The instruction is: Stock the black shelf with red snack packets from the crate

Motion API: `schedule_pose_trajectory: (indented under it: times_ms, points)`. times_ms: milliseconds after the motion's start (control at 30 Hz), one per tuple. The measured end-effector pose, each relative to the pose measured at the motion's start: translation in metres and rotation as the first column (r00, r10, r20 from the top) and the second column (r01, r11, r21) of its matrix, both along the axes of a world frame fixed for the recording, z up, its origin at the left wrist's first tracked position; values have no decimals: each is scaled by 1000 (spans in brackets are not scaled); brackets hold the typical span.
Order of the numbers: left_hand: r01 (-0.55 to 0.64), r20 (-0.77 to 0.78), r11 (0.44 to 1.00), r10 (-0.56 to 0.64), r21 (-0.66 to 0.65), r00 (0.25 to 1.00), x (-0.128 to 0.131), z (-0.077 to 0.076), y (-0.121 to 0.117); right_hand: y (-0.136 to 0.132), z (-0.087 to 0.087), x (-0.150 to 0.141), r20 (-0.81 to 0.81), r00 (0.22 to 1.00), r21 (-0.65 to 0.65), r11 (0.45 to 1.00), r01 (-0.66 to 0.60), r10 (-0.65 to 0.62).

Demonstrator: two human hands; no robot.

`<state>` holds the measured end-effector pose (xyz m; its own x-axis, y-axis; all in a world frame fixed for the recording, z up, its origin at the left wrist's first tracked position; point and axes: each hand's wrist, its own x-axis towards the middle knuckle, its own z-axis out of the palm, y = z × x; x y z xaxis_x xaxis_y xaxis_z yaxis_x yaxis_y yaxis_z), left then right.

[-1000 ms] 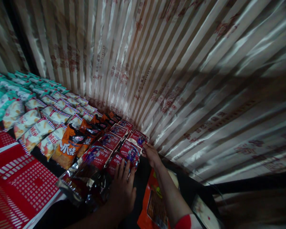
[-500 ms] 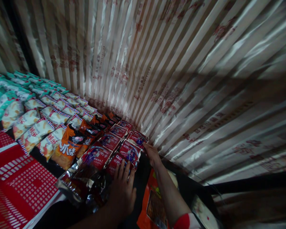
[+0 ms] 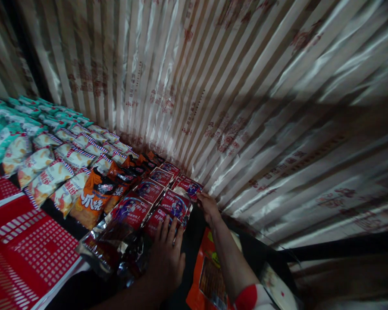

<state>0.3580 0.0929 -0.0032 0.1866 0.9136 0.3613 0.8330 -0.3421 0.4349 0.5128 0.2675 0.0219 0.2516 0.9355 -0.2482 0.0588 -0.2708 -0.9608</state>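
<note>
My left hand (image 3: 166,254) lies flat, fingers stretched out, on the nearest dark red snack packet (image 3: 158,218) in a row that runs back toward the curtain. My right hand (image 3: 208,205) reaches further in and pinches the right edge of a rear red packet (image 3: 188,187) close to the curtain. Another red packet (image 3: 175,204) lies between the two hands. An orange snack bag (image 3: 209,275) lies under my right forearm.
More rows fill the shelf to the left: red packets (image 3: 148,189), orange bags (image 3: 93,200), white striped bags (image 3: 48,178) and teal bags (image 3: 6,122). A red perforated panel (image 3: 26,254) is at the lower left. A striped satin curtain (image 3: 245,99) closes off the back and right.
My right hand has shifted slightly along the edge of the rear red packet. My left hand has stayed flat on the front packet.
</note>
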Motion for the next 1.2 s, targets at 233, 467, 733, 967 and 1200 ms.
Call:
schedule_pose_trajectory:
  times_ms: [233,467,733,967,1200]
  points:
    - [-8,7,1000,8,4,1000,0,3,-1,-7,0,-9,-14,999,30,999,-45,46]
    - [-3,35,1000,3,14,999,-1,3,-1,-13,0,-12,-8,997,47,996,-76,77]
    - [4,44,999,-6,50,999,-2,1,-1,-29,-7,-16,-40,999,46,999,-25,27]
    - [20,48,999,-22,25,999,-3,4,-1,-29,3,-16,24,988,-3,989,-150,150]
    - [20,56,999,-22,33,998,-4,4,0,-32,3,-12,61,978,-25,980,-198,199]
